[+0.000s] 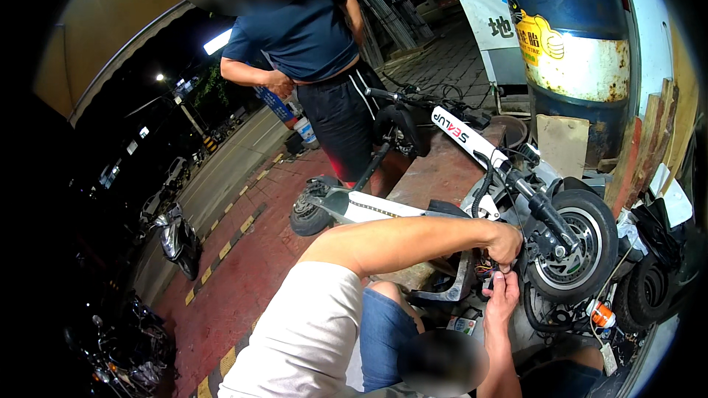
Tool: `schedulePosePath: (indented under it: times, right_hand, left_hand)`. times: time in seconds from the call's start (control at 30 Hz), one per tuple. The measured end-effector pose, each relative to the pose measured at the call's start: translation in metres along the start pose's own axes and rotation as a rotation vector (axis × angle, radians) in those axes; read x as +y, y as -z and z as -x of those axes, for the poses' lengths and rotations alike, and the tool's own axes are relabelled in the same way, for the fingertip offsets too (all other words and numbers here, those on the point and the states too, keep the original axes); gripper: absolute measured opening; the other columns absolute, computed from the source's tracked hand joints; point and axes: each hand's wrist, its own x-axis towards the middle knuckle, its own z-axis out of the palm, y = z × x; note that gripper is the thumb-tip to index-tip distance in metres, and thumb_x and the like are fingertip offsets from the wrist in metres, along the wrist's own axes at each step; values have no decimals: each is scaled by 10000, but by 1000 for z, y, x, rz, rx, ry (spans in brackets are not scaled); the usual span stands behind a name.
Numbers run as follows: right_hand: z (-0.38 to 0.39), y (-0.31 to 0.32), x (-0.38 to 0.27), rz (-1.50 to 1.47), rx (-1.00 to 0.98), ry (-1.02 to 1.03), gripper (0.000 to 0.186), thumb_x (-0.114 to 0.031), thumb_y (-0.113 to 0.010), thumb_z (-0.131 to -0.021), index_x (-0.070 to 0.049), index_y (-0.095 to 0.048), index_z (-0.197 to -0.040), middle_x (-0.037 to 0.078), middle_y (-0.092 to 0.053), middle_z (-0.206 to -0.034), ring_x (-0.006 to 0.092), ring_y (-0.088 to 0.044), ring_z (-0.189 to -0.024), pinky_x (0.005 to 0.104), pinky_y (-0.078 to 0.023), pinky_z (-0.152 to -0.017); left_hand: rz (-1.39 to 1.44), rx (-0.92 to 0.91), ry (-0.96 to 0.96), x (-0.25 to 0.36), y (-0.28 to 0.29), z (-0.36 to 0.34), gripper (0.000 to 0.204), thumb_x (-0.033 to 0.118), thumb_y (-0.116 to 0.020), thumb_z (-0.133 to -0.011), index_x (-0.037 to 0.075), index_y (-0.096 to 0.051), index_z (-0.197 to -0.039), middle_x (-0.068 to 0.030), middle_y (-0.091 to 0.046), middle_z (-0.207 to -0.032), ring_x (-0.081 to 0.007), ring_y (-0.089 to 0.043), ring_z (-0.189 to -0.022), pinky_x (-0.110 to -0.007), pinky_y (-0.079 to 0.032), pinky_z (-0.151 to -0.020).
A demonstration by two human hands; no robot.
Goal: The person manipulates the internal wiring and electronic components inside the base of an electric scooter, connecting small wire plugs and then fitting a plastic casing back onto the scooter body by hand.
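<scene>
- White sleeve is seen nearest the camera
- White electric scooter is tilted just beyond, its front wheel set right of the hands
- Coloured wires are exposed beside that wheel
- By the left hand, fingers are held curled together; by the right hand, they are bent just below; whether anything is clamped cannot be told
- Wiring work is apparently in hand; next, leads probably must be steadied and joined
</scene>
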Motion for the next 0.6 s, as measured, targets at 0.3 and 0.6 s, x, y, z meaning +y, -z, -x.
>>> schedulePosePath:
  times: [0.3, 0.6]
  right_hand:
    - [2, -1, 17, -89, 10, -45, 236, -353, -635, -1083, -121, -662, -1048, -38, -661, -965, 57, -598, -846, 242, -530, -647]
    - [3, -6, 15, -80, 72, -49, 234, -344, -662, -1066, -112, -677, -1044, -34, -674, -944, 59, -612, -835, 222, -506, -617]
  left_hand:
    - [-50, 110, -136, -29, -28, -17, 229, 208, -748, -802, 72, -841, -961, -153, -797, -905, -336, -759, -864, -430, -588, -789]
    - [14, 306, 44, 9, -14, 20, 251, 187, -700, -825, 32, -838, -966, -221, -793, -1011, -399, -764, -1007, -459, -603, -881]
